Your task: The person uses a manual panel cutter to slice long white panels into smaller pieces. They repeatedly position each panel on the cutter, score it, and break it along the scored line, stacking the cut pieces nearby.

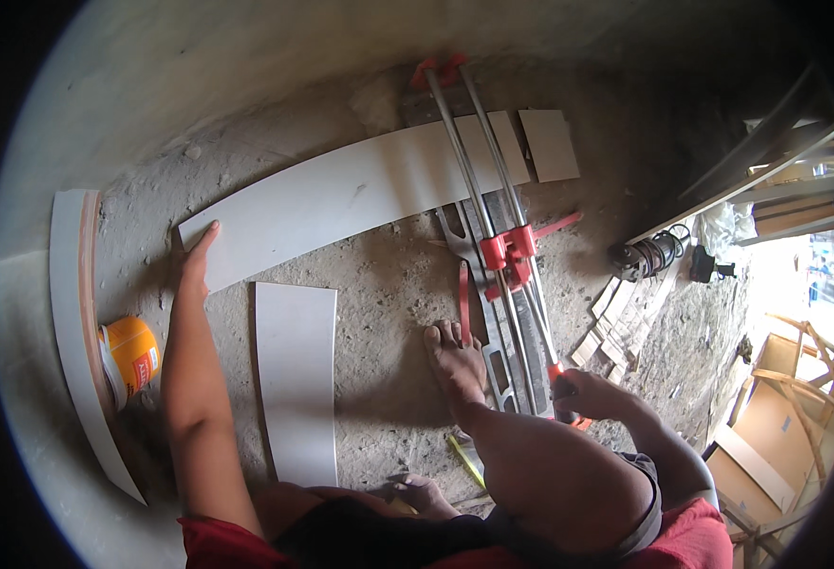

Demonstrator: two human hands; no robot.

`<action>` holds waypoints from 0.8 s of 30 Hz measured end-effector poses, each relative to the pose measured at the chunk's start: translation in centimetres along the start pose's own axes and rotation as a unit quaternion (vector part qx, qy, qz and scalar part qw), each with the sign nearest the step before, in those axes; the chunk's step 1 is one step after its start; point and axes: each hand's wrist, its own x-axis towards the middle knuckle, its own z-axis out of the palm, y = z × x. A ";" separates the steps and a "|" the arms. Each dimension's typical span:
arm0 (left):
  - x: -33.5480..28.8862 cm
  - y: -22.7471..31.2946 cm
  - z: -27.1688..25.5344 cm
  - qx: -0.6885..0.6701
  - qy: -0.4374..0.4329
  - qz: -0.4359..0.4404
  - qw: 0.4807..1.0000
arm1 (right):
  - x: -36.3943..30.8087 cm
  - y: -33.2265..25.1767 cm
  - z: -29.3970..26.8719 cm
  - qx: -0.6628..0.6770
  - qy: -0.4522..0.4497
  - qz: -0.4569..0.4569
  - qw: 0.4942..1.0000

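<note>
Floor (pixel 379 284), centre right: tile cutter (pixel 509 251), which ran from near to far. Long tile (pixel 332 194) lay crosswise beneath its rails, most of its length to their left; small tile (pixel 550 147) sat just beyond its right end. Left hand (pixel 196 261) was at the long tile's left end, thumb on top; right hand (pixel 588 394) was around the handle at the cutter's near end. Foot (pixel 457 365) stood just left of the cutter. Shorter tile (pixel 296 379) lay nearer, between left forearm (pixel 203 417) and foot. Far left: bucket (pixel 130 356), beside a strip (pixel 74 303) along the wall. Right of the cutter: offcuts (pixel 616 318), with a corded power tool (pixel 643 258) behind them; farther right and nearer, wooden frames (pixel 806 379).
</note>
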 end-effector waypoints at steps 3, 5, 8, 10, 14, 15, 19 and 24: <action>-0.3 0.1 0.0 0.002 -0.019 0.019 1.000 | 2.5 0.9 -4.7 -0.101 -0.013 -0.032 0.994; -0.8 0.3 -0.1 0.010 -0.041 -0.003 0.999 | 7.4 -0.9 -10.2 0.031 0.158 -0.117 0.980; -1.4 1.2 0.3 0.012 -0.055 -0.017 0.998 | 16.7 -5.5 -15.5 0.357 0.285 -0.124 0.881; -2.3 1.5 0.3 0.039 -0.041 -0.041 0.998 | 21.5 -7.8 -16.4 0.443 0.275 -0.036 0.852; -3.3 2.2 0.3 0.098 -0.009 -0.012 0.995 | 25.9 -9.5 -16.3 0.445 0.333 0.025 0.831; -3.3 2.1 0.3 0.087 -0.007 0.018 0.996 | 25.9 -9.3 -16.2 0.444 0.349 0.014 0.825; -2.4 1.2 0.2 0.030 -0.068 -0.035 0.997 | 23.9 -7.7 -18.4 0.559 0.348 -0.042 0.751; -2.2 1.4 0.0 0.051 -0.056 -0.045 0.996 | 22.1 -5.4 -21.9 0.599 0.415 -0.077 0.680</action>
